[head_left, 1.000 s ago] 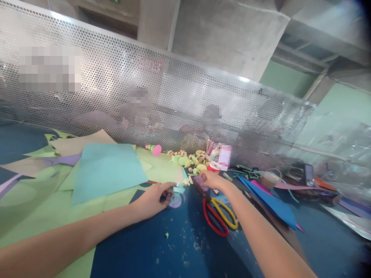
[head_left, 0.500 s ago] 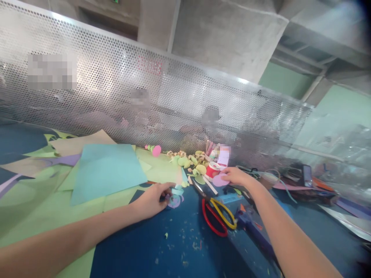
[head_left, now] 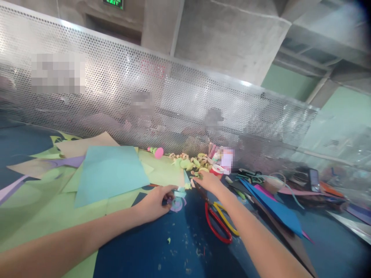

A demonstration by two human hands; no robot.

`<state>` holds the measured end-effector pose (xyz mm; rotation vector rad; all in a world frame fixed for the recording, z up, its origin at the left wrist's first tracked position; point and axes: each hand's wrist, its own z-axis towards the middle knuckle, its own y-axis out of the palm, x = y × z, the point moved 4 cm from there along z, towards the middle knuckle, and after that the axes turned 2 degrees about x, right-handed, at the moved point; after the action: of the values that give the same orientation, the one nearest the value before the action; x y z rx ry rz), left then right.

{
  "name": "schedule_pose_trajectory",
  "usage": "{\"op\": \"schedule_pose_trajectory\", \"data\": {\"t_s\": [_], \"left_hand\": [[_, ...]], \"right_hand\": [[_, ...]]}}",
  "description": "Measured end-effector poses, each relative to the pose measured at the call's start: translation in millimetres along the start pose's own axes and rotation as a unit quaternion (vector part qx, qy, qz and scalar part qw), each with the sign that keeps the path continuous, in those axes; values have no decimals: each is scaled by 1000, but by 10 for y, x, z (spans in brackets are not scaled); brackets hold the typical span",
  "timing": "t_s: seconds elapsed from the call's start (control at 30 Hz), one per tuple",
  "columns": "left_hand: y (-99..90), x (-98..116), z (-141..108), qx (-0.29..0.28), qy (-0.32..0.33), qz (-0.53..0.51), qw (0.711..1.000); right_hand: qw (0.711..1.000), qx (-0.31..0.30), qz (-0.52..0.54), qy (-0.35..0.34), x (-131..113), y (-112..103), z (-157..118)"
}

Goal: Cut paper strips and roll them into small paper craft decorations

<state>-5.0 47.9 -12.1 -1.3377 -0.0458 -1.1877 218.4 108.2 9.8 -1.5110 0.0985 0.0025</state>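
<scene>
In the head view, the left hand [head_left: 158, 202] is held low over the dark blue table [head_left: 136, 251], with its fingers bent. A purple paper ring [head_left: 175, 205] and a light blue paper strip [head_left: 180, 194] are touched by the fingertips, but whether they are pinched cannot be told.

The right hand [head_left: 209, 183] is stretched out to a bit of green paper [head_left: 195, 174] by the pile of small paper bits [head_left: 199, 162]. Its fingers are brought close together there (the grip is too small to be seen well).

The big scissors [head_left: 218, 227], with one red handle and one yellow one, are laid under the right arm, and their blades are partly hidden by the hand. A red spool [head_left: 216, 170] is seen just behind that hand. On the left, a blue-green sheet [head_left: 111, 175] is spread over light green sheets [head_left: 46, 220].
</scene>
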Motion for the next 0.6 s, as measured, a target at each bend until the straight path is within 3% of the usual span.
{"op": "schedule_pose_trajectory", "data": {"t_s": [0.2, 0.6], "left_hand": [[-2, -7, 6, -5, -4, 2, 1000], [-7, -4, 5, -6, -8, 2, 1000]], "right_hand": [[998, -55, -39, -8, -49, -8, 262], [993, -101, -45, -42, -191, -13, 270]]}}
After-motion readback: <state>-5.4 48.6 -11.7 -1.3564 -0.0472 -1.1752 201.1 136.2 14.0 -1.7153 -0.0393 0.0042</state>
